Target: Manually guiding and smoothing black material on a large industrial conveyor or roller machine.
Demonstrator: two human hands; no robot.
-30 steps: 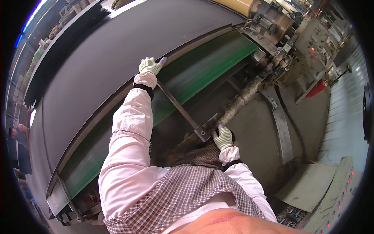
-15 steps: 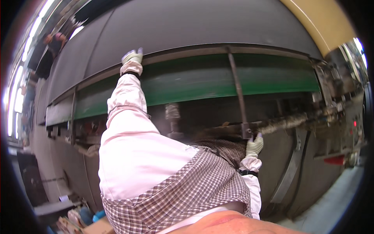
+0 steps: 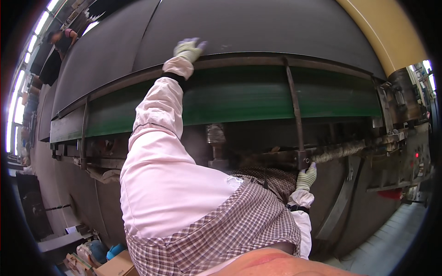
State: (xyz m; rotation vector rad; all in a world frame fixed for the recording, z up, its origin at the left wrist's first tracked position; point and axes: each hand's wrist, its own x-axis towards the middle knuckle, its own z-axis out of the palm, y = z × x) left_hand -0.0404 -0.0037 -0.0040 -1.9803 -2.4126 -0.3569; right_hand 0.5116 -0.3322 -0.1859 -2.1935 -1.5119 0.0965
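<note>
My left hand (image 3: pixel 188 49), in a pale striped glove with lilac fingertips, reaches out over a wide dark sheet (image 3: pixel 258 27). Its fingers are spread and hold nothing; whether the palm presses on the sheet's surface I cannot tell. Below the sheet's front edge runs a metal rail (image 3: pixel 230 61) with a green panel (image 3: pixel 244 99) under it. Low on the right, my right hand (image 3: pixel 306 178), gloved the same way, is up against the lower fitting (image 3: pixel 302 159) of an upright metal bar (image 3: pixel 293 101). Most of its fingers are hidden or too small to read.
A large tan roller (image 3: pixel 384 32) curves along the far right, above machine parts (image 3: pixel 398 101). A wrapped horizontal shaft (image 3: pixel 340 151) runs beside my right hand. Another person (image 3: pixel 64 41) stands at the far left. Cardboard boxes (image 3: pixel 117 265) lie on the lower left.
My left hand has moved right along the sheet and its fingers have spread. A seam in the sheet has also shifted right. My right hand stays by the bar's lower fitting.
</note>
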